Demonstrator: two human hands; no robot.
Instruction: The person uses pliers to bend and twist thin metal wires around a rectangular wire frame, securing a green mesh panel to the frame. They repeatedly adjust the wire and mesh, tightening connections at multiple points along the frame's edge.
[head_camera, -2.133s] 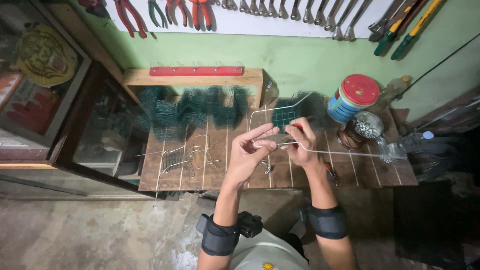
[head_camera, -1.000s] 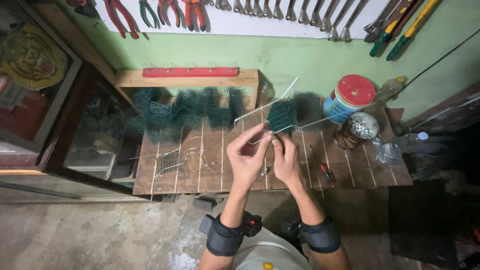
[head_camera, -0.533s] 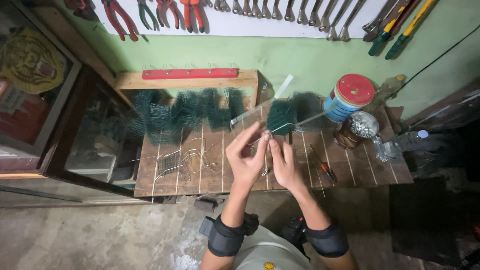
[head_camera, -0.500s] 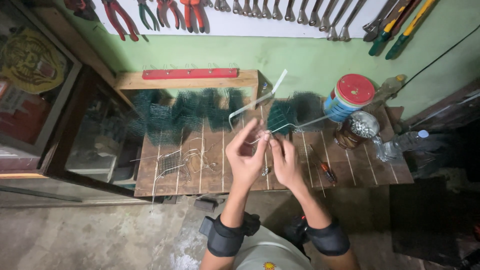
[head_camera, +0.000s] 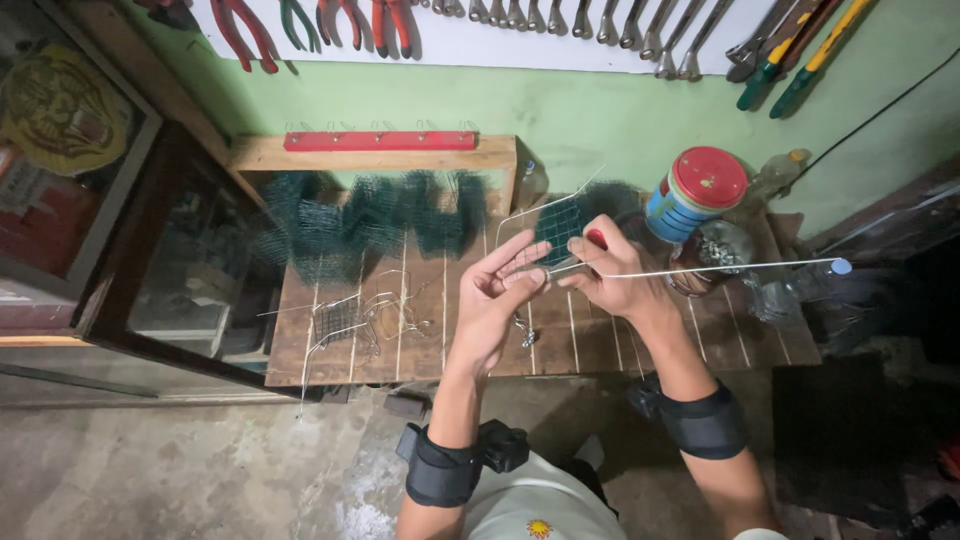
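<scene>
Left hand (head_camera: 497, 291) pinched the bent wire (head_camera: 545, 210) | right hand (head_camera: 610, 268) gripped a red-handled tool (head_camera: 595, 238) and long wire (head_camera: 720, 268) | above bench (head_camera: 340, 355) mid-front edge | you did best bending close beside your pinch.

Bare planks of the table (head_camera: 620, 345) are seen below the hands. Passage to the rear is blocked by green mesh pieces (head_camera: 370, 215); the right is crowded by a red-lidded can (head_camera: 695, 195) and a jar (head_camera: 715, 255). Bent wire pieces (head_camera: 365, 315) are scattered left.
</scene>
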